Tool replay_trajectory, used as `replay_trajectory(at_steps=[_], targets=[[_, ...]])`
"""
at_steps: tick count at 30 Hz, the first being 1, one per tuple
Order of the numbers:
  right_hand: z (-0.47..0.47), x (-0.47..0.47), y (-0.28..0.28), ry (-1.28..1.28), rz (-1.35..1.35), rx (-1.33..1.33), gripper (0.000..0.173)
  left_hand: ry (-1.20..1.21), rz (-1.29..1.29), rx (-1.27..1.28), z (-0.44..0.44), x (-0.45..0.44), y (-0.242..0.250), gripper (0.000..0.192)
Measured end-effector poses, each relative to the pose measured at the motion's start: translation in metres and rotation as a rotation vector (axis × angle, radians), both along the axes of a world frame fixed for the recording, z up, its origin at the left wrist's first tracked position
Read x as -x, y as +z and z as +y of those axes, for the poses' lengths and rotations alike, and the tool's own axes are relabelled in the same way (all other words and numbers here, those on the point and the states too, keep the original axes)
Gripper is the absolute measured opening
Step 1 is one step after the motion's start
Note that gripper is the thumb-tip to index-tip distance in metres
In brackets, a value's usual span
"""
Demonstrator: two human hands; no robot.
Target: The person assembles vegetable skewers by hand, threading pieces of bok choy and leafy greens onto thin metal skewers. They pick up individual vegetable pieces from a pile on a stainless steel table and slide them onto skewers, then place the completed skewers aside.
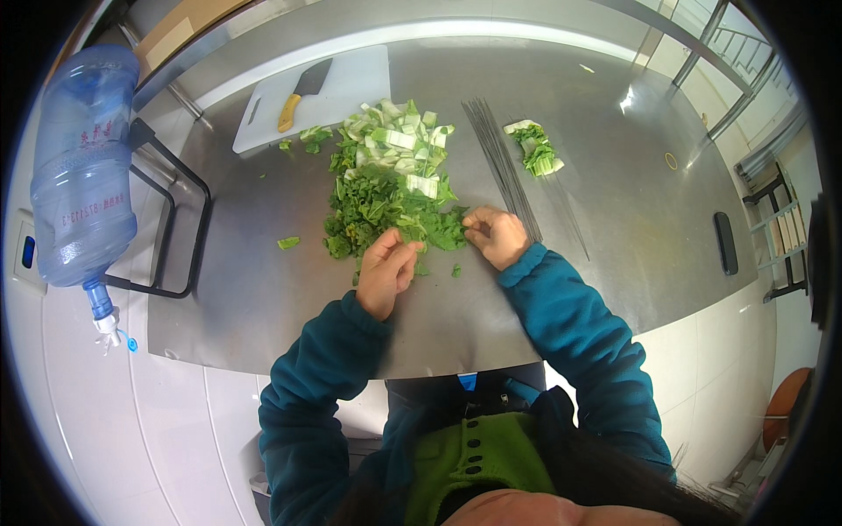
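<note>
A heap of cut leafy greens (371, 204), with chopped pale stems (395, 135) at its far side, lies on the stainless steel table (454, 315). At its near edge my left hand (388, 269) pinches a green leaf piece between thumb and fingers. My right hand (496, 237) has its curled fingertips on the edge of a broad green leaf (449, 227) at the heap's right side. Just beyond that hand is a bundle of thin metal skewers (496, 158). Further right, stems and leaves (536, 148) are threaded on thin skewers.
A cleaver (306, 92) with a yellow handle rests on a white cutting board (362, 72) at the back left. An inverted water bottle (85, 164) sits in a black metal stand (197, 243) at left. To the right are a rubber band (671, 161) and a dark oblong object (725, 243).
</note>
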State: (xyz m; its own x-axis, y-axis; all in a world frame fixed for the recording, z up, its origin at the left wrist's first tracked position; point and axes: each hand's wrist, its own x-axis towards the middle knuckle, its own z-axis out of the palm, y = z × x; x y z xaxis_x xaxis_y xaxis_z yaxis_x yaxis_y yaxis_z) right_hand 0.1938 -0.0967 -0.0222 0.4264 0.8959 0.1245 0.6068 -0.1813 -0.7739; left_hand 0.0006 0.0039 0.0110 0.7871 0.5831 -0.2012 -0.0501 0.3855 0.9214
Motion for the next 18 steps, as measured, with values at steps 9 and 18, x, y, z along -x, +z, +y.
replay_trajectory(at_steps=[9, 18], targets=[[0.003, 0.008, 0.01, -0.044, 0.104, -0.39, 0.013, 0.053, 0.018, -0.024, -0.001, -0.001, 0.002, 0.011], [-0.001, 0.009, 0.014, -0.015, 0.098, -0.577, 0.011, 0.06, 0.015, -0.039, 0.001, 0.0, -0.002, 0.018]])
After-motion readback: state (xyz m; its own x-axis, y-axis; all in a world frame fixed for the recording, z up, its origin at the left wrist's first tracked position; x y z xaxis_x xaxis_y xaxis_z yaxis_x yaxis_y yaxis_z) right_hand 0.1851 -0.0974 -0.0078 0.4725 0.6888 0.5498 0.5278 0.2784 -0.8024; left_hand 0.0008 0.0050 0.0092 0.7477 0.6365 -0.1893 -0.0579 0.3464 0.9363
